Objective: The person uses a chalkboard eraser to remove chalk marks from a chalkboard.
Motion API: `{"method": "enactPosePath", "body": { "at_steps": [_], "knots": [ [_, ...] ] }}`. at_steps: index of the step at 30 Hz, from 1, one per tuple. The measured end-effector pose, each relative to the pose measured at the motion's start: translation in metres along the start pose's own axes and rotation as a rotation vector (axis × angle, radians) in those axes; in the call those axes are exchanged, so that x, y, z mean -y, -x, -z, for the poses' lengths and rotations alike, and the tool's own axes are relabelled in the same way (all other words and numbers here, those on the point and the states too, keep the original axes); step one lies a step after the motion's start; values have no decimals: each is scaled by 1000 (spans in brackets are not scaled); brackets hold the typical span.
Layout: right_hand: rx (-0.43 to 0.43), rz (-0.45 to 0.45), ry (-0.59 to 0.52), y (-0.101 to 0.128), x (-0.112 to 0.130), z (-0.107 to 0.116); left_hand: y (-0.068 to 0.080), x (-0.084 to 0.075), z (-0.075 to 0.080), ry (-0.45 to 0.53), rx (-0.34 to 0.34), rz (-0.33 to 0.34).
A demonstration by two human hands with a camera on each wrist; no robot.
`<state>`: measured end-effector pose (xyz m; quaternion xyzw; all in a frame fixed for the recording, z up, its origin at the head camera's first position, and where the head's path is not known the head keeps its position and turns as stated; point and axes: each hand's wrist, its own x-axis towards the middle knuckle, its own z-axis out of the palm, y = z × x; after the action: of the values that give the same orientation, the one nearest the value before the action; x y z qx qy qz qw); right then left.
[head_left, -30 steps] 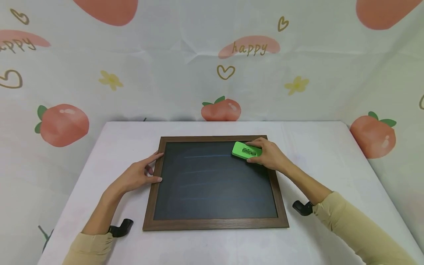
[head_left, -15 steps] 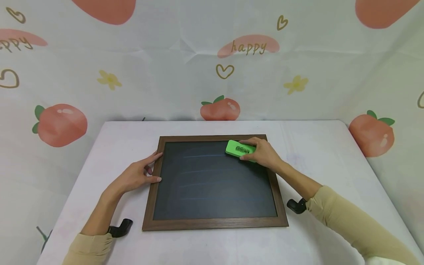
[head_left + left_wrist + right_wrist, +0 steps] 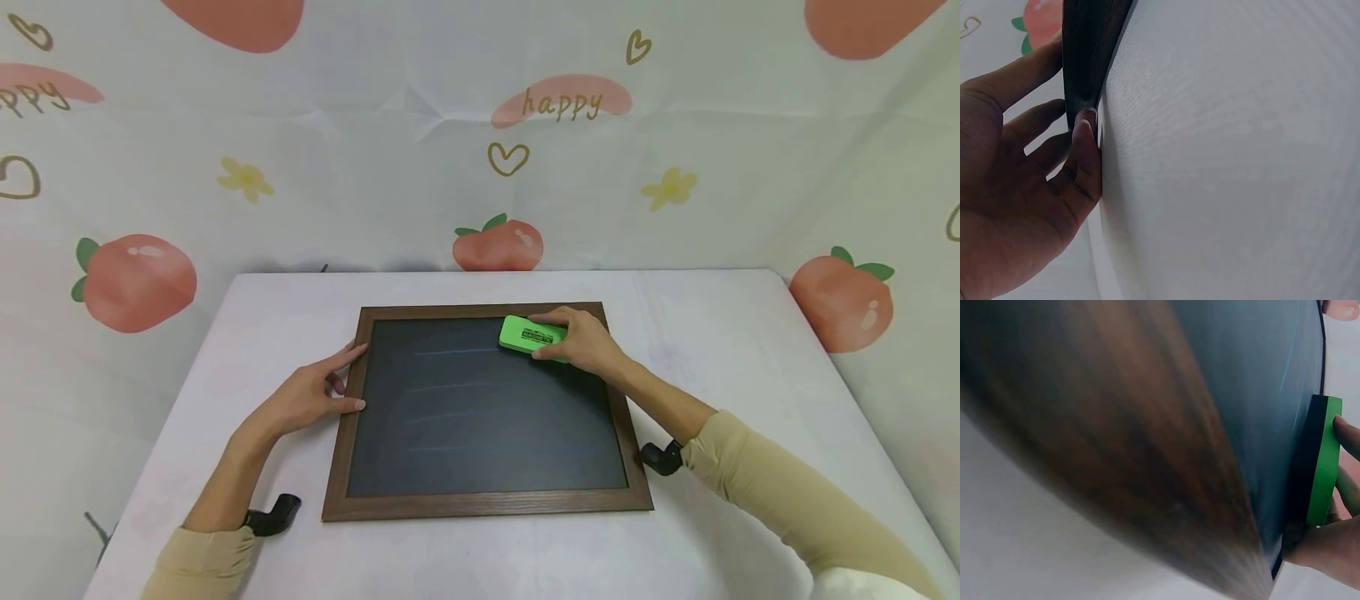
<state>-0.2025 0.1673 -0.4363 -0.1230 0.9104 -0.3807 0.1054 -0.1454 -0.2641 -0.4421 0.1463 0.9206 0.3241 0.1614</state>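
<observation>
A chalkboard [image 3: 480, 408] with a brown wooden frame [image 3: 487, 505] lies on the white table. Several faint blue chalk lines run across its dark surface. My left hand [image 3: 303, 400] rests at the left side of the frame, thumb and index finger reaching onto its edge; the left wrist view has these fingers [image 3: 1088, 147] against the dark frame side [image 3: 1088, 56]. Near the board's upper right, my right hand [image 3: 588, 342] grips a green chalkboard eraser [image 3: 521, 333] with black print. The eraser's dark underside [image 3: 1307, 465] lies against the board in the right wrist view.
The white table [image 3: 480, 558] stretches around the board. Behind it hangs a pale cloth [image 3: 375, 192] printed with peaches, hearts and flowers. A black wrist device [image 3: 276, 515] sits at the left wrist, another black device [image 3: 662, 458] at the right.
My right hand has slid the eraser leftward along the board's upper part. The left hand stays at the frame, and the board keeps its place.
</observation>
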Motion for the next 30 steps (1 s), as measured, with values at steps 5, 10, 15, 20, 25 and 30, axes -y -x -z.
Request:
{"method": "enactPosePath", "body": {
  "at_steps": [5, 10, 15, 20, 25, 30],
  "knots": [
    [17, -16, -16, -4, 8, -4, -1, 1, 1, 6, -6, -4],
    [47, -16, -35, -11, 18, -12, -2, 3, 1, 12, -9, 5],
    [49, -1, -14, -16, 27, -19, -3, 4, 1, 30, -38, 26],
    [55, -15, -15, -19, 33, -24, -4, 4, 2, 83, -68, 69],
    [59, -21, -4, -22, 37, -30, -6, 2, 0, 131, -67, 114],
    [56, -5, 8, -25, 43, -38, -7, 0, -1, 144, -72, 124]
  ]
}}
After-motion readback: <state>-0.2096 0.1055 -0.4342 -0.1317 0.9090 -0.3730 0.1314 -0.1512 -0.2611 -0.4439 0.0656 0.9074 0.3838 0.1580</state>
